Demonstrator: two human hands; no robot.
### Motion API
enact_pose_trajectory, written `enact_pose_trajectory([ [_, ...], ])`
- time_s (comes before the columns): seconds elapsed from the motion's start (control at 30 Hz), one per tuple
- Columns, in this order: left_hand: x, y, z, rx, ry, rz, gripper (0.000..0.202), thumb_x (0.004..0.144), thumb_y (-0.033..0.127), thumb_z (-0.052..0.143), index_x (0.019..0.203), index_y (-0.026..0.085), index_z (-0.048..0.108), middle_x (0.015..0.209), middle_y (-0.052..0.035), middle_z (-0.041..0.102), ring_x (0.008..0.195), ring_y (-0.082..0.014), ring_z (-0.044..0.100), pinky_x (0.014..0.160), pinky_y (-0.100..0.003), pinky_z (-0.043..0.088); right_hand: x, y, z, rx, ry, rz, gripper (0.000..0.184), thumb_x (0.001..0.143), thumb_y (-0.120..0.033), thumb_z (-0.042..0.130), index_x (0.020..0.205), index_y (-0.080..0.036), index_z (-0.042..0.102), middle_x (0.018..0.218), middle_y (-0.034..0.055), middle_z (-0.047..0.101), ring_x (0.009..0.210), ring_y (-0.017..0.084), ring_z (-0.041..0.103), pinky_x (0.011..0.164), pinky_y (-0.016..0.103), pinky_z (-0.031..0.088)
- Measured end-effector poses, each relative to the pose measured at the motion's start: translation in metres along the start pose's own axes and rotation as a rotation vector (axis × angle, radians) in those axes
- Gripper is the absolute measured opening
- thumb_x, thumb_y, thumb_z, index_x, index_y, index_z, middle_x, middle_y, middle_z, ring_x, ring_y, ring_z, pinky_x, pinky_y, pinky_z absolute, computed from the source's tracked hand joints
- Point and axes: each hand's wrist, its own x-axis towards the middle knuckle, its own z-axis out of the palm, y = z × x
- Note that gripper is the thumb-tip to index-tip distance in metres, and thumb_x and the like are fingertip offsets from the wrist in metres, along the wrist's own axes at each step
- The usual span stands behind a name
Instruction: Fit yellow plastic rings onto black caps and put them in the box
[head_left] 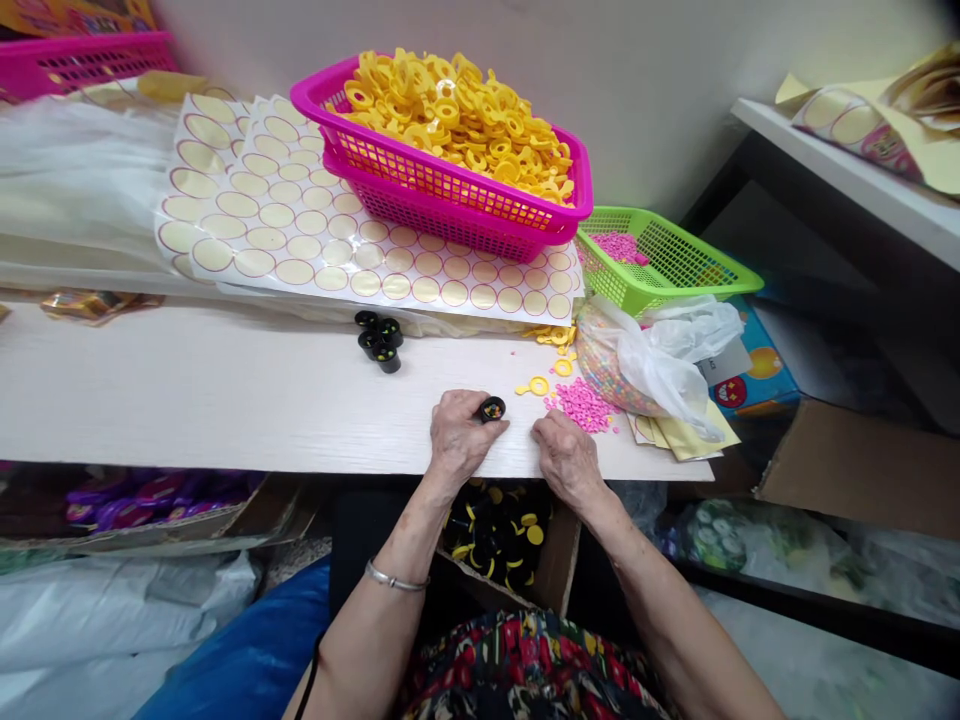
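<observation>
My left hand (459, 438) rests near the front edge of the white table (187, 390) and is closed round a small black cup (492, 408) with coloured bits inside. My right hand (564, 455) lies just to its right, fingers curled down on the table beside a pile of pink beads (583, 404); whether it pinches anything is hidden. A yellow ring (538, 385) lies just beyond the two hands. A cluster of several black cups (380, 341) stands further back on the table.
A pink basket (450, 190) heaped with yellow rings sits on sticker sheets (300, 230) at the back. A green basket (660, 262) with pink beads and a plastic bag of beads (652, 360) are at right. A box of black and yellow parts (495, 535) is below the table.
</observation>
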Motion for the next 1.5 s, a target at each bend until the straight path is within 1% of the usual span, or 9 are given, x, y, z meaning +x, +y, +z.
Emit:
enact_pose_trajectory([
  [0.13, 0.000, 0.000, 0.000, -0.011, 0.006, 0.006, 0.028, 0.056, 0.029, 0.074, 0.082, 0.024, 0.066, 0.085, -0.0006, 0.064, 0.088, -0.0194, 0.054, 0.078, -0.033, 0.044, 0.003, -0.006, -0.004, -0.050, -0.078, 0.007, 0.020, 0.084, -0.013, 0.038, 0.077, -0.017, 0.056, 0.078, 0.0033, 0.055, 0.073, 0.014, 0.050, 0.059, 0.024, 0.029],
  [0.37, 0.000, -0.001, 0.000, 0.010, -0.003, 0.029, 0.024, 0.057, 0.029, 0.074, 0.079, 0.024, 0.066, 0.082, -0.0001, 0.064, 0.086, -0.0191, 0.054, 0.077, -0.033, 0.044, 0.023, -0.009, -0.012, -0.056, -0.251, 0.226, 0.018, 0.082, -0.024, 0.045, 0.076, -0.018, 0.060, 0.074, 0.0052, 0.062, 0.072, 0.016, 0.055, 0.059, 0.024, 0.030],
  [0.5, 0.001, -0.001, 0.001, 0.002, 0.007, 0.030, 0.024, 0.056, 0.028, 0.074, 0.079, 0.024, 0.066, 0.083, 0.0000, 0.064, 0.086, -0.0190, 0.054, 0.078, -0.032, 0.044, 0.029, -0.011, -0.015, -0.102, -0.233, 0.233, 0.017, 0.082, -0.025, 0.047, 0.077, -0.018, 0.062, 0.079, 0.0066, 0.064, 0.074, 0.017, 0.056, 0.059, 0.025, 0.030],
  [0.63, 0.002, 0.002, -0.001, 0.014, -0.003, 0.028, 0.024, 0.056, 0.028, 0.074, 0.078, 0.023, 0.066, 0.082, -0.0003, 0.064, 0.085, -0.0190, 0.054, 0.077, -0.032, 0.044, 0.028, -0.006, -0.015, -0.025, -0.149, 0.247, 0.020, 0.082, -0.021, 0.045, 0.071, -0.017, 0.061, 0.072, 0.0054, 0.062, 0.070, 0.015, 0.055, 0.060, 0.024, 0.032],
  [0.83, 0.001, 0.002, -0.001, 0.008, 0.001, 0.012, 0.026, 0.055, 0.029, 0.075, 0.079, 0.023, 0.067, 0.082, -0.0006, 0.064, 0.085, -0.0193, 0.054, 0.077, -0.033, 0.044, 0.018, 0.001, -0.010, 0.017, -0.062, 0.109, 0.018, 0.081, -0.017, 0.045, 0.070, -0.016, 0.060, 0.075, 0.0046, 0.056, 0.069, 0.014, 0.052, 0.060, 0.023, 0.032],
  [1.0, 0.000, 0.001, -0.001, -0.004, -0.014, 0.028, 0.025, 0.056, 0.029, 0.075, 0.079, 0.023, 0.067, 0.081, -0.0004, 0.064, 0.085, -0.0188, 0.054, 0.077, -0.032, 0.044, 0.015, -0.005, -0.001, -0.078, -0.030, 0.096, 0.020, 0.081, -0.013, 0.042, 0.072, -0.017, 0.059, 0.079, 0.0055, 0.054, 0.069, 0.015, 0.050, 0.057, 0.024, 0.031],
  [1.2, 0.001, 0.009, -0.006, 0.036, -0.051, 0.021, 0.021, 0.058, 0.031, 0.072, 0.077, 0.023, 0.067, 0.078, 0.0001, 0.064, 0.085, -0.0188, 0.053, 0.074, -0.031, 0.043, 0.030, -0.016, -0.010, 0.187, 0.122, -0.075, 0.018, 0.084, -0.014, 0.040, 0.078, -0.016, 0.057, 0.079, 0.0048, 0.053, 0.074, 0.014, 0.051, 0.067, 0.023, 0.037],
  [1.33, 0.001, 0.014, -0.009, 0.045, -0.068, 0.009, 0.016, 0.061, 0.030, 0.068, 0.076, 0.024, 0.067, 0.077, 0.0004, 0.065, 0.085, -0.0190, 0.053, 0.075, -0.031, 0.041, 0.044, -0.028, -0.019, 0.159, 0.015, -0.225, 0.018, 0.085, -0.016, 0.040, 0.079, -0.017, 0.057, 0.078, 0.0032, 0.051, 0.071, 0.013, 0.049, 0.064, 0.022, 0.036],
  [1.5, 0.001, 0.015, -0.011, 0.033, -0.075, 0.006, 0.013, 0.063, 0.028, 0.065, 0.076, 0.025, 0.066, 0.077, 0.0005, 0.065, 0.086, -0.0197, 0.053, 0.077, -0.032, 0.041, 0.052, -0.037, -0.025, -0.001, -0.114, -0.258, 0.021, 0.083, -0.012, 0.039, 0.075, -0.017, 0.057, 0.077, 0.0029, 0.051, 0.068, 0.013, 0.046, 0.061, 0.022, 0.033],
])
